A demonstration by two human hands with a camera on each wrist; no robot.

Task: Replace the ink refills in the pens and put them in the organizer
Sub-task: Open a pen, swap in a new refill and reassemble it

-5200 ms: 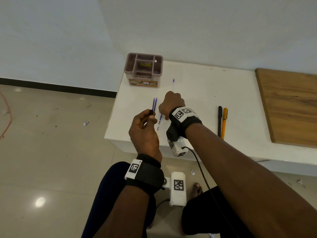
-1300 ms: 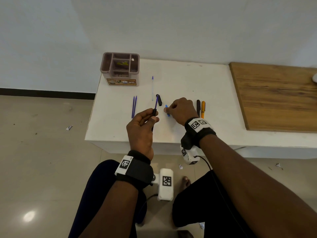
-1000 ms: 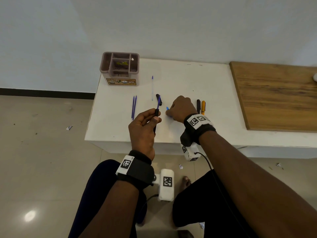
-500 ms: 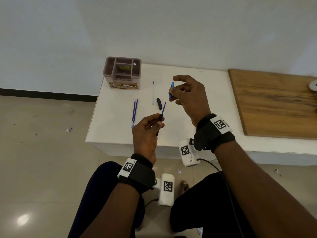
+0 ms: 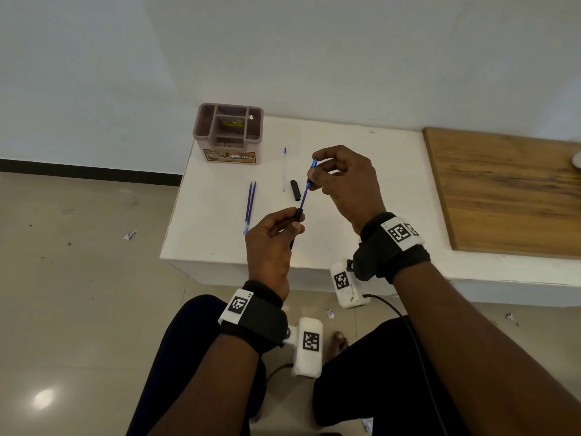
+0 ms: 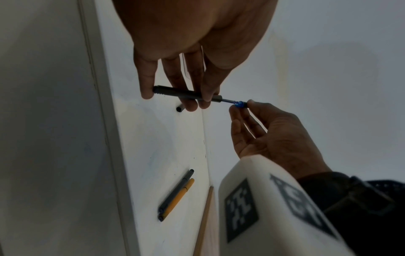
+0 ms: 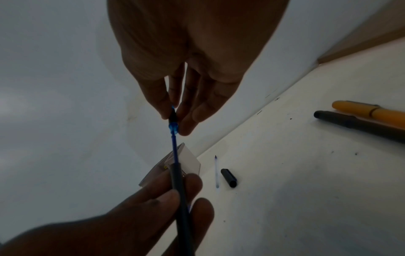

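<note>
My left hand grips a black pen barrel above the white table. A blue refill sticks out of the barrel's top. My right hand pinches a small blue tip piece at the refill's upper end. The brown organizer stands at the table's far left corner. Two blue refills lie side by side left of my hands. A clear refill and a black cap lie behind them.
A black pen and an orange pen lie together on the table to the right, hidden behind my right hand in the head view. A wooden board covers the table's right part. The table's front edge is just under my left hand.
My right hand has lifted off the table with the blue tip piece and brought it onto the end of the refill. My left hand has kept the barrel and risen slightly.
</note>
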